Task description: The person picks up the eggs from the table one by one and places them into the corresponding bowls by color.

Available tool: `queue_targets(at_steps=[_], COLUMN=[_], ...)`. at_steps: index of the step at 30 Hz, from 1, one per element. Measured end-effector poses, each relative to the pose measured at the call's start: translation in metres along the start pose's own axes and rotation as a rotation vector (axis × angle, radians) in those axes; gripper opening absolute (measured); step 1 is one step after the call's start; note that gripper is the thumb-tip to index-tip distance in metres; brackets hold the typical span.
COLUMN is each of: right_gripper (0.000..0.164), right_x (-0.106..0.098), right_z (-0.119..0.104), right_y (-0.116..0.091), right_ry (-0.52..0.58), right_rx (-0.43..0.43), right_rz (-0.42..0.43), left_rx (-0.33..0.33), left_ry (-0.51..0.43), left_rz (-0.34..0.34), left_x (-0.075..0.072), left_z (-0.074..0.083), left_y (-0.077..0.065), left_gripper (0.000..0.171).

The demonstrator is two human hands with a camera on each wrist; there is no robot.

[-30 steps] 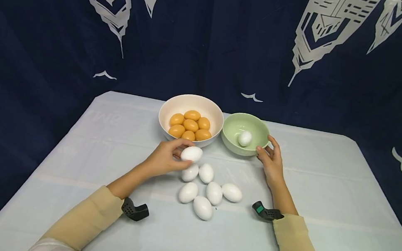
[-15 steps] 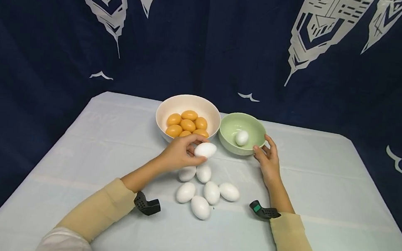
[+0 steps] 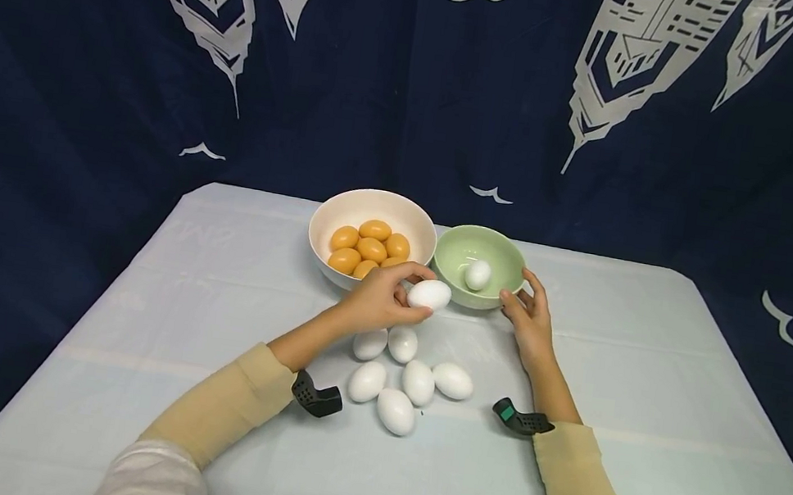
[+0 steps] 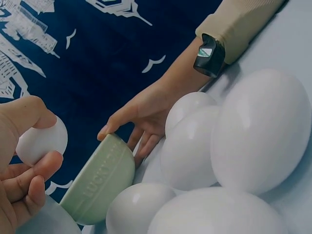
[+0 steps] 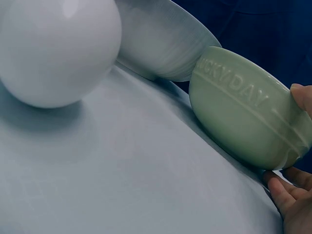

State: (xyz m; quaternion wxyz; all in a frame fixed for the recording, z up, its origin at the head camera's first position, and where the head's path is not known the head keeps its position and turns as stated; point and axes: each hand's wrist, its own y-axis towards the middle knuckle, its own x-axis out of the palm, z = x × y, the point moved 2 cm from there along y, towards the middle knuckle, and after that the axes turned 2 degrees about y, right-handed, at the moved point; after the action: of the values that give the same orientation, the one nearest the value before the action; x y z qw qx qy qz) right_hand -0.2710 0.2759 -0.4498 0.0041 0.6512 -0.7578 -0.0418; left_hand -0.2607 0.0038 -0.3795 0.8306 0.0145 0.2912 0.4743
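Observation:
My left hand pinches a white egg between thumb and fingers, held above the table just in front of the bowls. At its right, a green bowl with one white egg inside stands on the table. Thumb at its rim and fingers low against its outer side, my right hand grips this bowl. The right wrist view shows raised lettering on the green bowl. Several more white eggs lie loose on the table, nearer to me than the bowls.
A larger cream bowl with several orange eggs stands left of the green bowl, close beside it. A white cloth covers the table. Behind its far edge hangs a dark blue curtain with white prints.
My left hand has carried the white egg rightward from in front of the cream bowl to near the green bowl's front left. My right hand has stayed at the green bowl.

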Motion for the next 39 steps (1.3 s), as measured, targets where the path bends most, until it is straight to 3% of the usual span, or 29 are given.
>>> queue_targets(at_steps=[17,31,39], right_gripper=[0.067,0.068,0.068], right_x=[-0.002,0.0,0.0], right_z=[0.001,0.001,0.001], right_y=[0.0,0.001,0.001], right_ry=[-0.005,-0.012,-0.007], right_rx=[0.002,-0.001,0.002], right_rz=[0.009,-0.001,-0.008], left_rx=[-0.067,-0.08,-0.084], left_ry=[0.024,0.062,0.194], left_rz=[-0.001,0.01,0.022], left_x=[0.021,0.04,0.05], left_z=[0.003,0.002,0.001], left_y=[0.035,0.065,0.082], left_gripper=[0.045,0.046,0.047])
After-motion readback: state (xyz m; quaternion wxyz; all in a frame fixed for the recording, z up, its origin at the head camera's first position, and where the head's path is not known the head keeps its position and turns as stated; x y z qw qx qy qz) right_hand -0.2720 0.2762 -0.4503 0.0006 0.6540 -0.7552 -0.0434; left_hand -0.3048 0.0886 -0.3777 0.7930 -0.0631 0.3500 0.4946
